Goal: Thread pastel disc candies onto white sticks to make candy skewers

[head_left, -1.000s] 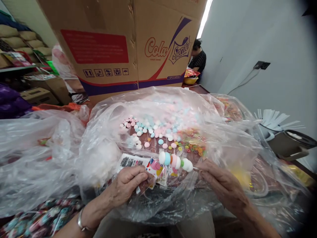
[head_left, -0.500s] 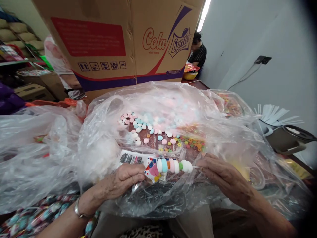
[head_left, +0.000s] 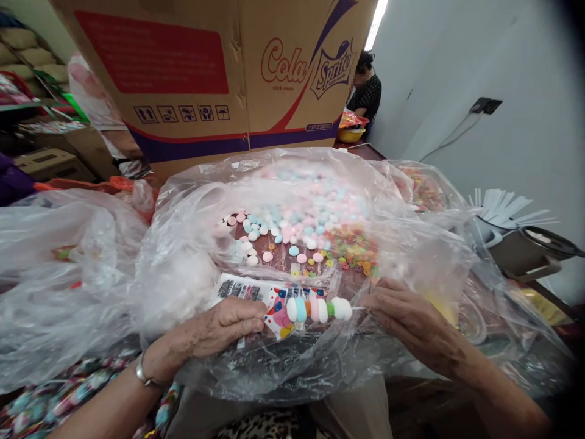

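My left hand [head_left: 228, 320], with a metal bangle on the wrist, pinches the left end of a printed plastic wrapper [head_left: 276, 314] between thumb and fingers. Right beside the wrapper's open-looking end lies a candy skewer [head_left: 315, 310], a row of white, blue, orange, pink and green pieces held level. My right hand [head_left: 404, 312] grips the thin pale end of its stick with closed fingertips. Whether the skewer's left tip sits inside the wrapper I cannot tell. More flat wrappers [head_left: 237, 288] lie behind my left hand.
Clear plastic sheeting [head_left: 183, 244] surrounds loose pastel candies [head_left: 292, 228] and small ring candies [head_left: 351, 247]. A large carton [head_left: 192, 140] stands behind. White sticks [head_left: 503, 207] and a dark lidded container [head_left: 525, 256] are at right. Wrapped candies [head_left: 68, 396] lie lower left. Another person [head_left: 368, 91] sits beyond.
The view has shifted slightly. Both hands keep their hold, and the skewer and wrapper stay nearly in the same place, a touch lower and further left in the picture.
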Tool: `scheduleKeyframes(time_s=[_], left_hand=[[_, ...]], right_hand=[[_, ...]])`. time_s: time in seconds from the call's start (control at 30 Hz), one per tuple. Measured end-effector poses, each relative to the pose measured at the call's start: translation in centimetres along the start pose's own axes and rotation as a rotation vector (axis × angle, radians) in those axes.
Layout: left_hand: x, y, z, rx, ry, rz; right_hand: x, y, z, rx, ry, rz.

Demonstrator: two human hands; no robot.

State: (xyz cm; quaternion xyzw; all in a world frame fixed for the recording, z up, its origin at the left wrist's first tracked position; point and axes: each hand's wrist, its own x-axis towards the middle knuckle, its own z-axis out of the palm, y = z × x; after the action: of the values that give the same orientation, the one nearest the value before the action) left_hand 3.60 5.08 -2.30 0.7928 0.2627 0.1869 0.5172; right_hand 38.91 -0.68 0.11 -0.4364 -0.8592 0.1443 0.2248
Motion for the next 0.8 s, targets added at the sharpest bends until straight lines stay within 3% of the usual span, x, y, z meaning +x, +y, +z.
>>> scheduleKeyframes(time_s=[0.27,0.57,0.8], left_hand=[[0.5,0.9,-0.9,-0.075,-0.119,-0.040],[0.7,0.8,-0.8,-0.010,-0.111,-0.114],[0.6,1.0,-0.5,-0.039,-0.066,-0.113]], right_hand=[[0.1,0.2,-0.1,-0.009,-0.022,0.001],[0.0,0.2,0.6,-0.014,-0.003,-0.084],[-0.5,0.5,1.0,-0.036,0.025,0.001]])
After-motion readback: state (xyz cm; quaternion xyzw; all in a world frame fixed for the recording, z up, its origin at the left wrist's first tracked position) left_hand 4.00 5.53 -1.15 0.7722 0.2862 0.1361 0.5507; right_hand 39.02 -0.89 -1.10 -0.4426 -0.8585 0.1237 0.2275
